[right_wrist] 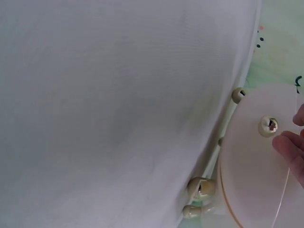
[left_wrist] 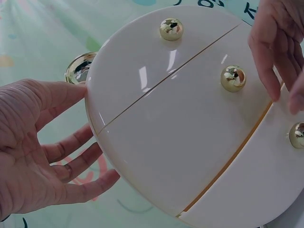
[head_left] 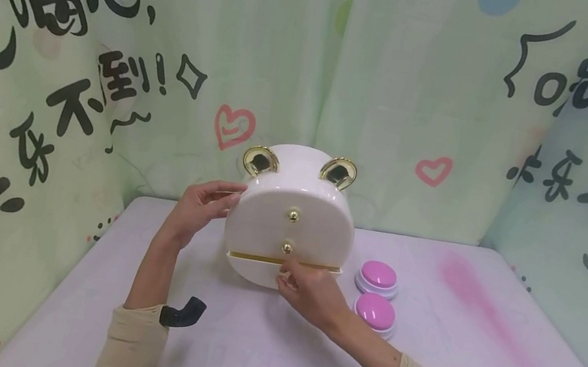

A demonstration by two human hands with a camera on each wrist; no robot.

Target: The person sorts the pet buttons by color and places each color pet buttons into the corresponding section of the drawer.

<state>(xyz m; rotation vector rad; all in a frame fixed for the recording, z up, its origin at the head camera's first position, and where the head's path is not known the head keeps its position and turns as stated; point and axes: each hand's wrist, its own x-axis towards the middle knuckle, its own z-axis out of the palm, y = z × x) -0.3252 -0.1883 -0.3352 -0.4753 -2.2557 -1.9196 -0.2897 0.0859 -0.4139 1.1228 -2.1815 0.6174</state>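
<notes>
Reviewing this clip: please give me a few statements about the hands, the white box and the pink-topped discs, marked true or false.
1. The right hand is at the bottom drawer. True.
2. In the head view, two pink-topped discs stand right of the white box. True.
3. The left hand holds a disc. False: it is at the box's left side.
4. The knobs are black. False: they are gold-coloured.
5. A gap shows above the bottom drawer. True.

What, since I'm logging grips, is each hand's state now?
Left hand: open, at the side of the white box.
Right hand: at the bottom drawer; can't tell whether it grips.
</notes>
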